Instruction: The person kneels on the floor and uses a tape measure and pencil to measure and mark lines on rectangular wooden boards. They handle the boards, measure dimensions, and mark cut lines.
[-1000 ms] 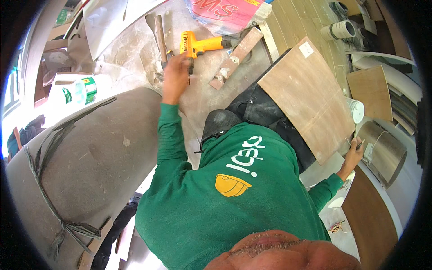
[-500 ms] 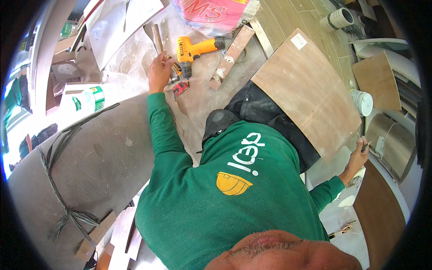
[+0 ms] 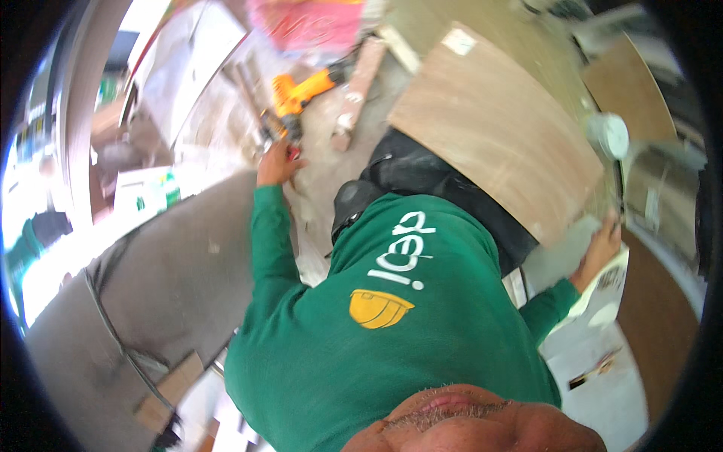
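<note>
My left hand is down on the floor covering at a small red tape measure, with thumb and fingers closed around it and partly hiding it. Just beyond the fingertips lies a yellow cordless drill. A smaller orange-and-black tool rests beside its chuck. Across my dark trousers lies a flat plywood panel. Off its lower right corner, my right hand is closed on something small that blur keeps me from making out.
A wooden strip lies right of the drill, below a pink-and-clear bag. A large grey wrapped roll takes up the left side. A white tub and another board stand at the right.
My left hand has moved back from the tools beside the drill to the red tape measure. The right hand has shifted slightly, and the whole view has swung, blurring it.
</note>
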A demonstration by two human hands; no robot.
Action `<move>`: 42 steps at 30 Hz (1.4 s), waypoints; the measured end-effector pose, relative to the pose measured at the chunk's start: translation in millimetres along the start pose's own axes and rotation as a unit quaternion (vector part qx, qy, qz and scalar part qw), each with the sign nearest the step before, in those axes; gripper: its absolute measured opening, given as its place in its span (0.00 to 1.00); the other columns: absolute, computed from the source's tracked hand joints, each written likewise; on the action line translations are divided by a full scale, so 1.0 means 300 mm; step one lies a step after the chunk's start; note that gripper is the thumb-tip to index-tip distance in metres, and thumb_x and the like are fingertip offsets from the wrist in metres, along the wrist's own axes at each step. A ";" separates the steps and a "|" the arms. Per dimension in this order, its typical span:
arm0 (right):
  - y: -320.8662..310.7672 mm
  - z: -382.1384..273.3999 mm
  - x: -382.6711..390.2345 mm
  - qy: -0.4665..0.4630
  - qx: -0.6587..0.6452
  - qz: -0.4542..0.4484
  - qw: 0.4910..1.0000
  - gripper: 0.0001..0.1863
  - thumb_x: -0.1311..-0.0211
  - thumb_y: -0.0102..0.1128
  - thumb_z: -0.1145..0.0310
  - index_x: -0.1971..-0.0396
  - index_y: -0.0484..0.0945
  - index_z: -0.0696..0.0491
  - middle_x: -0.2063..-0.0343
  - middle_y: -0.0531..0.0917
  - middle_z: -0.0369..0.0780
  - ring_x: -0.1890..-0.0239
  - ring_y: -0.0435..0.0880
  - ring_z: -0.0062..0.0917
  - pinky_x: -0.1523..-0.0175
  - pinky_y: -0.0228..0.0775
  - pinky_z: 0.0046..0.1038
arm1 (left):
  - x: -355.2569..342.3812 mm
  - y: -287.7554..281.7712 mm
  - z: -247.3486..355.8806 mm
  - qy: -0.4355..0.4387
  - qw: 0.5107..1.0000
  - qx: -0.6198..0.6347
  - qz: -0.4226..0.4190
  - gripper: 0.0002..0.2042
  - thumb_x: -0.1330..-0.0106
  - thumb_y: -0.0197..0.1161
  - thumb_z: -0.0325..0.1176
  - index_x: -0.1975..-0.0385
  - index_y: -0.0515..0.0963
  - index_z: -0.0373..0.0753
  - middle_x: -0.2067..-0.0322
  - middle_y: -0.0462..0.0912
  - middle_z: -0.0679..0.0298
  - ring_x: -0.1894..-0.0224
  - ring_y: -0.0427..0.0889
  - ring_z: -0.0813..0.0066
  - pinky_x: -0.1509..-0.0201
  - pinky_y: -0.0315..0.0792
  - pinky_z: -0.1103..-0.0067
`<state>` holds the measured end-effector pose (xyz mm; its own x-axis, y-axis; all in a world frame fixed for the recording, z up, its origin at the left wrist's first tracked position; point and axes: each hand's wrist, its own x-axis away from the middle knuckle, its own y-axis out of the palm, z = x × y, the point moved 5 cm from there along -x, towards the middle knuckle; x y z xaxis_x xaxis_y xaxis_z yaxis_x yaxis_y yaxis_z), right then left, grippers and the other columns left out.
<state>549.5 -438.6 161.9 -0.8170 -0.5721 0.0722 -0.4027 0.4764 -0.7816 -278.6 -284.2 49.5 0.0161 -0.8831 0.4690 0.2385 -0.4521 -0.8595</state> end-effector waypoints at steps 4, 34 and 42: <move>0.076 -0.263 0.120 -0.170 -0.077 0.023 0.982 0.18 0.22 0.63 0.59 0.43 0.87 0.55 0.67 0.81 0.30 0.65 0.72 0.14 0.60 0.65 0.20 | 0.121 -0.062 0.053 -0.119 0.975 0.186 0.018 0.23 0.35 0.74 0.46 0.52 0.83 0.32 0.60 0.89 0.53 0.57 0.89 0.67 0.52 0.80 0.70; 0.325 -0.738 0.724 -0.277 -0.087 -0.434 0.853 0.33 0.38 0.73 0.38 0.55 0.81 0.57 0.59 0.83 0.49 0.56 0.84 0.49 0.49 0.78 0.45 | 0.279 -0.053 1.209 0.175 0.765 0.509 -0.353 0.08 0.27 0.69 0.22 0.53 0.79 0.33 0.61 0.84 0.68 0.60 0.84 0.82 0.55 0.80 0.83; 0.142 -0.581 0.512 -0.222 0.026 -0.279 0.934 0.21 0.33 0.68 0.52 0.55 0.83 0.57 0.59 0.84 0.52 0.56 0.84 0.50 0.50 0.77 0.45 | 0.072 -0.357 1.026 0.195 0.847 0.482 -0.113 0.11 0.21 0.66 0.35 0.50 0.82 0.35 0.65 0.83 0.71 0.65 0.79 0.85 0.60 0.73 0.84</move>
<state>334.9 -389.8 247.7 -0.2291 -0.9477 0.2221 -0.6850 -0.0051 -0.7285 -5.0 -216.1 214.3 -0.4138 -0.8466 0.3348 0.8769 -0.4694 -0.1031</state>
